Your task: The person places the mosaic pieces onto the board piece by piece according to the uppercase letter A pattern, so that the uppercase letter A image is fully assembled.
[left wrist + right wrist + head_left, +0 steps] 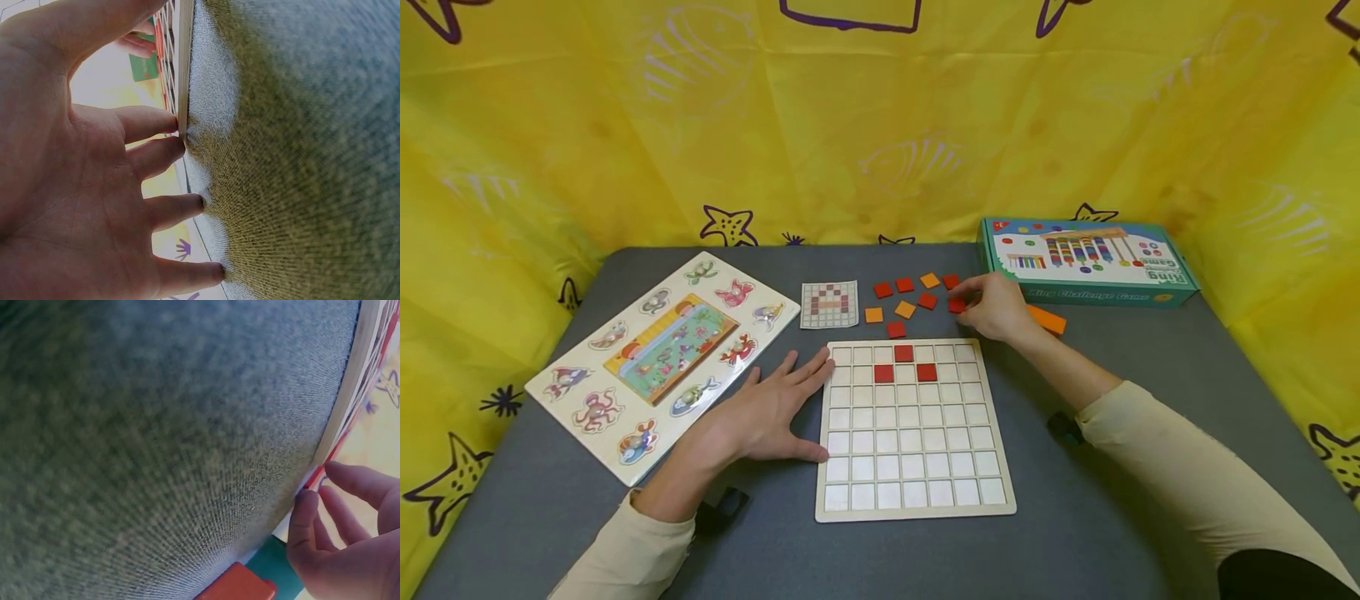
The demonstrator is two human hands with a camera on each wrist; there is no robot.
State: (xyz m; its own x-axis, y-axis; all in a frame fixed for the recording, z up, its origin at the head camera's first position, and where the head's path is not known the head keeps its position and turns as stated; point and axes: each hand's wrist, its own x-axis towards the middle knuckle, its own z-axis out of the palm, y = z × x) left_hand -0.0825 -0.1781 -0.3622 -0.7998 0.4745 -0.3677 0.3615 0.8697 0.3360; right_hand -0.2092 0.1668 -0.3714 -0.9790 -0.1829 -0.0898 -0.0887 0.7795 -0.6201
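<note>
Head view bright; tabletop [1180, 358] shadowed at four o'clock. Wrist views dimmer; left one glares at ten o'clock

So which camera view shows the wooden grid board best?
The head view: the grid board shows whole there from above, with all its squares and the three red tiles on it. Both wrist views catch only part of it, steeply angled.

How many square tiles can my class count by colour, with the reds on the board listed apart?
Red tiles on the board: 3
Other red tiles: 6
Orange tiles: 3
Total: 12
</note>
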